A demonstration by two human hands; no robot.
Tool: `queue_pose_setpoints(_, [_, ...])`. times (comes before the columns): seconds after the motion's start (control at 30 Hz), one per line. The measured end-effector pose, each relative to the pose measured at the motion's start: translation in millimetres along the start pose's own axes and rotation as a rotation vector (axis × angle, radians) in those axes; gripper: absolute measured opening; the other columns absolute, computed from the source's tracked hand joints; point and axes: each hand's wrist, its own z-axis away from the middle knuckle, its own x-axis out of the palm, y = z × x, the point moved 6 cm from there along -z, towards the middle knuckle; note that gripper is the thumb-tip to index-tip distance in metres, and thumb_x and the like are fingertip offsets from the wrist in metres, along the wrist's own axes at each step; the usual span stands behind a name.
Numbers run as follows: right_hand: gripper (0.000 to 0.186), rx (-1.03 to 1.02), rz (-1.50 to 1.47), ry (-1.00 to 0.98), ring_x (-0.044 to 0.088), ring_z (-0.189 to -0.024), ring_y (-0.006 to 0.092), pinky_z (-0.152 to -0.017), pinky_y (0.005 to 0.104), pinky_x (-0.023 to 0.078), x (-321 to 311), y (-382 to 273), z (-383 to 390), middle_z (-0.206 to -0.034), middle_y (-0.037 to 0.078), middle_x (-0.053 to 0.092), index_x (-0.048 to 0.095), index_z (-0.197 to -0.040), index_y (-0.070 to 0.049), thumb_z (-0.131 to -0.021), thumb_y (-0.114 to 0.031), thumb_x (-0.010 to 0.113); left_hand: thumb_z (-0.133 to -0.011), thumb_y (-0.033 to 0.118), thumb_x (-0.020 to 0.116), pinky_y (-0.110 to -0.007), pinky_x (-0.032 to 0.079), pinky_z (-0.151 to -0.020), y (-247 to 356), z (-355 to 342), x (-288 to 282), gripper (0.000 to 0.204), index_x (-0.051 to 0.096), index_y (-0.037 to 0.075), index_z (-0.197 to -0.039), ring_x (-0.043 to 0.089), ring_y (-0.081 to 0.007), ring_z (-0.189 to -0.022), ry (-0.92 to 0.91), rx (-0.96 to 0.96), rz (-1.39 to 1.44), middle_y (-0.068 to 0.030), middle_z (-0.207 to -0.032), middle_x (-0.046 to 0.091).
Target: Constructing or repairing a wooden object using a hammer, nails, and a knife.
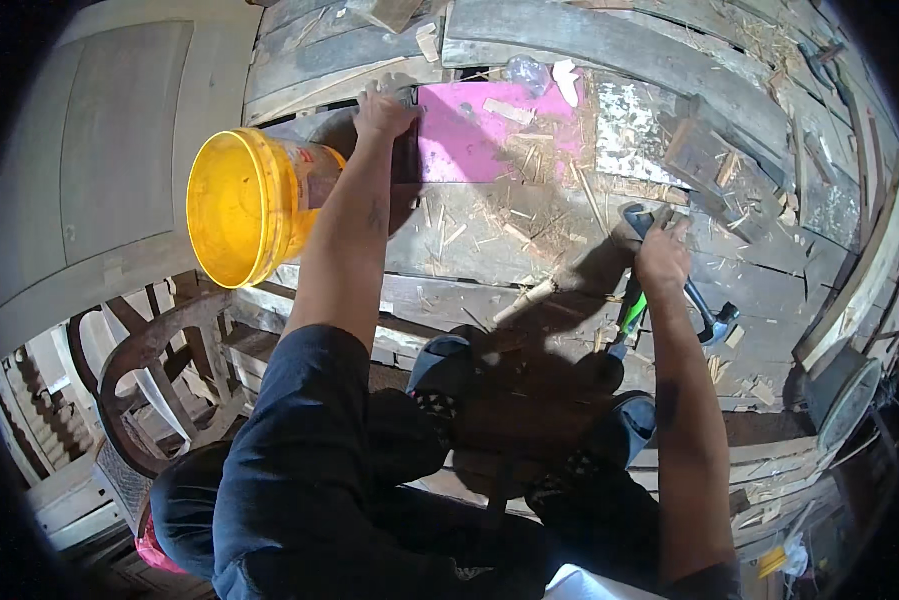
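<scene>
A round yellow plastic bucket [237, 205] lies tipped on its side at the left of the frame, its open mouth turned toward the camera, resting on a surface of weathered grey wooden planks [529, 45]. Just to its right, the person's left hand [381, 112] reaches to the upper centre of the frame and presses flat, fingers spread, against the near edge of a pink rectangular board [469, 135]; it grips nothing that can be made out. Splinters, chips and sawdust [489, 225] litter the board and the planks below it, a sign that cutting or chopping is already well under way. A pale wooden stick [524, 300] lies loose near the centre, apart from both hands. At centre right, the right hand [661, 255] is curled around the top of a dark tool with a green-and-black handle [629, 315], though shadow hides how tightly it closes. A dark-headed hammer [714, 322] lies just beside it. The person's feet in blue sandals [439, 365] rest below. Judging by the scattered offcuts [704, 150] at right, the work looks unfinished.
</scene>
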Motion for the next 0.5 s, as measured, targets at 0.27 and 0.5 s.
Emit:
queue_pose_setpoints(0.27, [0.027, -0.101, 0.092, 0.135, 0.076, -0.080, 0.0320, -0.069, 0.0361, 0.063, -4.9, -6.5, -0.4, -0.146, 0.035, 0.038, 0.070, -0.112, 0.004, -0.091, -0.011, 0.062, -0.066, 0.067, 0.083, -0.064, 0.035, -0.111, 13.4, -35.6, -23.7, 0.126, 0.016, 0.020, -0.162, 0.020, -0.0407, -0.151, -0.017, -0.015, -0.231, -0.0173, -0.166, 0.017])
queue_pose_setpoints(0.5, [0.025, -0.078, 0.102, 0.117, 0.076, -0.079, 0.0274, -0.068, 0.0328, 0.063, -16.3, -19.4, 1.3, -0.144, 0.031, 0.041, 0.071, -0.112, 0.001, -0.093, -0.012, 0.062, -0.066, 0.064, 0.084, -0.051, 0.041, -0.112, -26.7, -78.4, -4.5, 0.124, 0.020, 0.013, -0.160, 0.035, -0.0472, -0.142, 0.034, 0.153, -0.072, -0.0218, -0.161, 0.027])
